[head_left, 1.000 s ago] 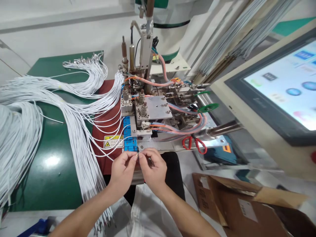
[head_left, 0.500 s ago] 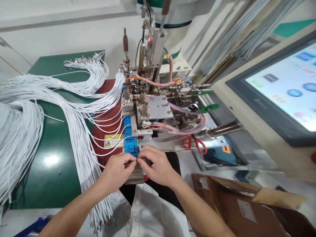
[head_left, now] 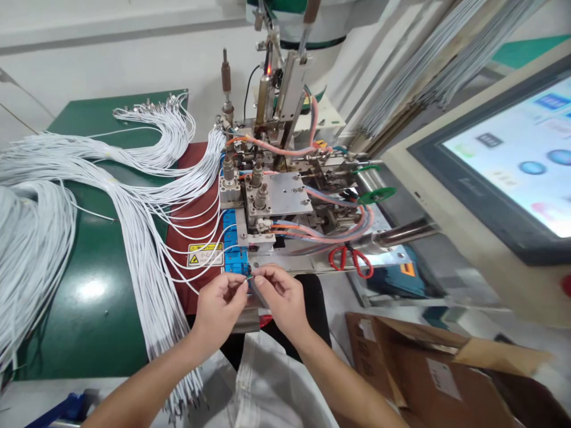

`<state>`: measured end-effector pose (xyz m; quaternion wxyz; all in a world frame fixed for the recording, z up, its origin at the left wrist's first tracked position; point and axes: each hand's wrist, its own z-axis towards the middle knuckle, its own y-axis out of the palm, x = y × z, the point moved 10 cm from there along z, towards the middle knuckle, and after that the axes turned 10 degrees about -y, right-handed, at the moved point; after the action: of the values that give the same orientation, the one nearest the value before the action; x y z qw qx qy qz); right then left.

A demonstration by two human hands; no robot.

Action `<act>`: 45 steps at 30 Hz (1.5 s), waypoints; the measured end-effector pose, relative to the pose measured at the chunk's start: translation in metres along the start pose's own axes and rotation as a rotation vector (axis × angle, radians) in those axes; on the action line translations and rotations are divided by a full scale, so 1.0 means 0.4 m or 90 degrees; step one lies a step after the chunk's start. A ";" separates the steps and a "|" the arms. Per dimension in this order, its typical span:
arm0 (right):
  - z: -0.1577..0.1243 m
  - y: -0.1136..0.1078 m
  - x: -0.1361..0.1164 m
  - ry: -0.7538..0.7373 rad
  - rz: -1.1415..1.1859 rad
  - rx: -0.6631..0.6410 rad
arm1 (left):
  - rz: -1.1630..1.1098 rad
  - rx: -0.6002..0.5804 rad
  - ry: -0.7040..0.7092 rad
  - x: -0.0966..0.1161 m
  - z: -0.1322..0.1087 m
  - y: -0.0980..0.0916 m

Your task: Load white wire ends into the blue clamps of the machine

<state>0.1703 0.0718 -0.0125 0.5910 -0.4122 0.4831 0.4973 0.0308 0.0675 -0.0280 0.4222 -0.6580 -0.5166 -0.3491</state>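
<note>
Hands: left hand point(head_left: 220, 304) and right hand point(head_left: 280, 297) meet fingertip to fingertip, both pinching a thin wire end point(head_left: 248, 277) | Position: just in front of the machine's blue block point(head_left: 235, 261), white wire bundle point(head_left: 147, 279) to the left | Risk: fingertips very near the mechanism, likely pinch hazard; loose loops could snag and tug the wire end free.

hands: 2, left hand point(head_left: 220, 306) and right hand point(head_left: 279, 300), at front edge of machine point(head_left: 279, 196) | red-handled scissors point(head_left: 351, 260): 1, on machine's right front | touchscreen point(head_left: 504, 160): 1, right of machine | yellow warning label point(head_left: 205, 254): 1, left of machine | cardboard box point(head_left: 428, 368): 1, right-front of machine | white wires point(head_left: 143, 249): too many to count, left of machine
</note>
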 end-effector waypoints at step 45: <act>0.030 0.045 0.115 -0.061 -0.330 -0.104 | 0.623 0.040 0.244 0.071 0.043 0.000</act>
<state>0.1563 0.0953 -0.0555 0.6855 -0.5443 0.2914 0.3858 0.0375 0.0942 -0.0092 0.6424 -0.7336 -0.0721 -0.2096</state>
